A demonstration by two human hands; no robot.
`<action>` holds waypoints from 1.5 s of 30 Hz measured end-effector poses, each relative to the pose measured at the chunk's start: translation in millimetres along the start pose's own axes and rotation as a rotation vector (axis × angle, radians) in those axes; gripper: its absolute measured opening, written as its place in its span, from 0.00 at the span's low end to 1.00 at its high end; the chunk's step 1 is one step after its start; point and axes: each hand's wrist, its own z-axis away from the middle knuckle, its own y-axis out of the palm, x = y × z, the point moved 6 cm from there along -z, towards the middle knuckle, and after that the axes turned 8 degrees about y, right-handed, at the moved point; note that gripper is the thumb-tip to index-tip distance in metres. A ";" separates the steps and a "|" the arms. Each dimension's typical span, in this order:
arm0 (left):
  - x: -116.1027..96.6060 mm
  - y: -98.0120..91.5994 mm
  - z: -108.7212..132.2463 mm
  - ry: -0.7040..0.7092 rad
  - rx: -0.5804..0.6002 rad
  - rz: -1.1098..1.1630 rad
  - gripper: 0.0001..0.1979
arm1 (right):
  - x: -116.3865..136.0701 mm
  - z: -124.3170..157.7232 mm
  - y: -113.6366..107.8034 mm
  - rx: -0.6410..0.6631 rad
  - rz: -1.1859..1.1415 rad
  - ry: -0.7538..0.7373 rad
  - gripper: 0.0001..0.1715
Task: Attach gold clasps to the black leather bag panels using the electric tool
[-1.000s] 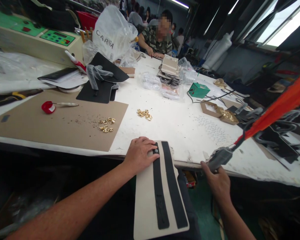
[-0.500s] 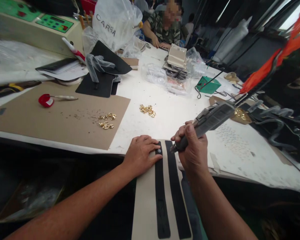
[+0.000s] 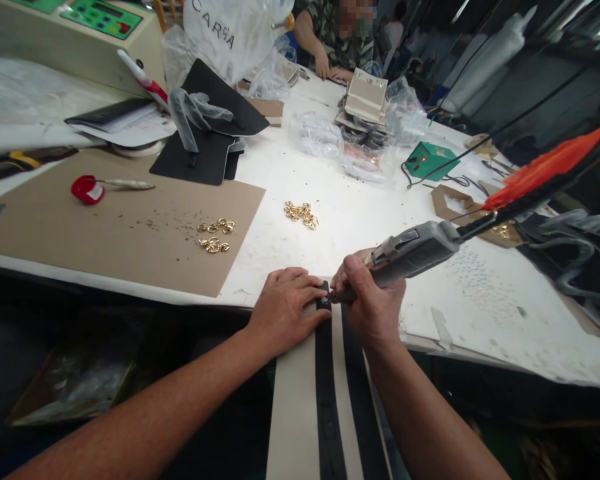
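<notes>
My right hand (image 3: 373, 303) is wrapped round a grey electric screwdriver (image 3: 417, 249), which slants down to the left. Its tip reaches close to a small round metal fastener (image 3: 325, 301) at the far end of a black strap (image 3: 329, 393); whether they touch I cannot tell. Flat on that end lies my left hand (image 3: 284, 310), fingers spread, index and thumb either side of the fastener. A second black strap (image 3: 363, 407) runs alongside, partly covered by my right hand. Both straps lie on a long beige panel (image 3: 295, 413) that overhangs the table's front edge.
Gold chain links (image 3: 301, 215) lie on the white table (image 3: 260, 233), with more on a brown board (image 3: 115, 247) beside a red tape roll (image 3: 87, 190). A green power box (image 3: 433, 161) stands at right. An orange-wrapped cord (image 3: 545, 173) trails from the screwdriver. Across the table sits a person (image 3: 340, 47).
The screwdriver has moved left, its tip going from above the second strap to the fastener by my left fingers. My left hand stays on the strap. The view has shifted slightly.
</notes>
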 end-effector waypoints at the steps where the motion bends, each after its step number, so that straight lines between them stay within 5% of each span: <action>1: 0.1 -0.1 0.1 -0.001 0.000 0.002 0.13 | 1.2 -0.2 0.2 -0.002 -0.003 -0.006 0.20; 13: -1.0 -2.6 -0.6 -0.007 0.004 0.004 0.14 | -3.1 -4.3 -1.6 -0.024 0.033 -0.035 0.20; 27: -1.5 -0.3 -1.9 -0.015 0.031 0.007 0.16 | -2.6 -3.8 4.6 0.206 0.175 -0.081 0.19; 33: 1.3 -1.0 -1.7 -0.040 0.020 0.039 0.14 | -15.9 -5.3 4.3 0.196 0.219 -0.019 0.18; 39: -6.9 -8.5 5.9 -0.069 -0.012 0.077 0.17 | -3.7 5.3 11.8 0.260 0.210 -0.032 0.20; 45: 9.0 1.9 17.3 -0.111 -0.079 0.105 0.22 | 11.5 9.5 5.8 0.219 0.191 -0.042 0.22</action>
